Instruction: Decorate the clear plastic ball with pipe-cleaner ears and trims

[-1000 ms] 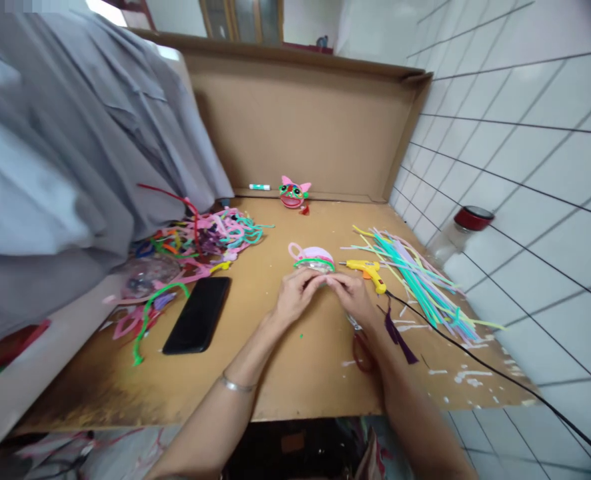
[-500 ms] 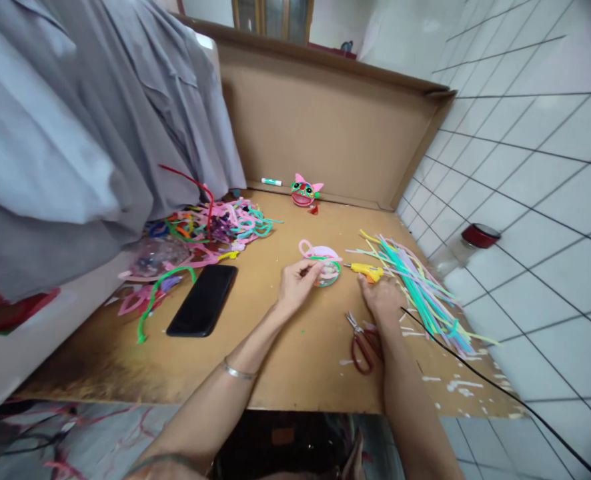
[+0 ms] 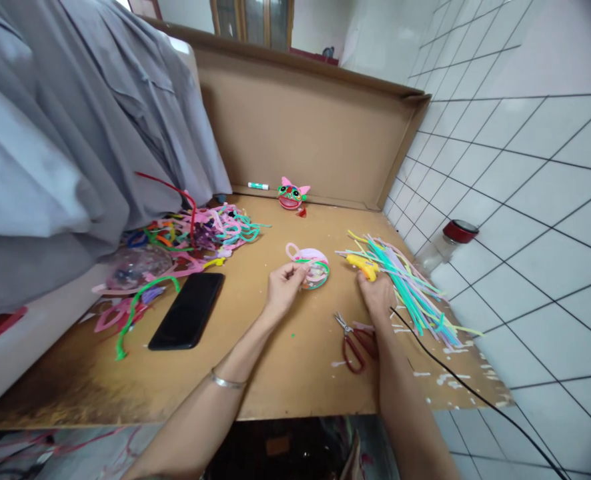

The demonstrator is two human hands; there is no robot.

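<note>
My left hand (image 3: 286, 285) is closed in a pinch at the left edge of a small round craft piece (image 3: 317, 272) made of pink, green and lilac fuzzy stems, with a pink loop sticking up from it. Its fingertips cover part of the piece. To the right, my right hand (image 3: 377, 292) is wrapped round the handle of a yellow hot glue gun (image 3: 361, 267). The nozzle points left towards the craft piece, a short way apart from it. Beside my right wrist lie red-handled scissors (image 3: 354, 347), blades towards the back.
Straight pipe cleaners (image 3: 410, 287) lie in a bundle at right, near a red-lidded jar (image 3: 443, 243). A black phone (image 3: 188, 311) and a tangled pile of pipe cleaners (image 3: 215, 227) lie left. A finished animal-face ornament (image 3: 291, 195) and glue stick (image 3: 258, 186) stand at the back; a black cord (image 3: 455, 360) trails right.
The view has shifted, so things appear further left. The glue gun has tilted, its nozzle now angled more towards the back. My left hand keeps its pinch on the craft piece.
</note>
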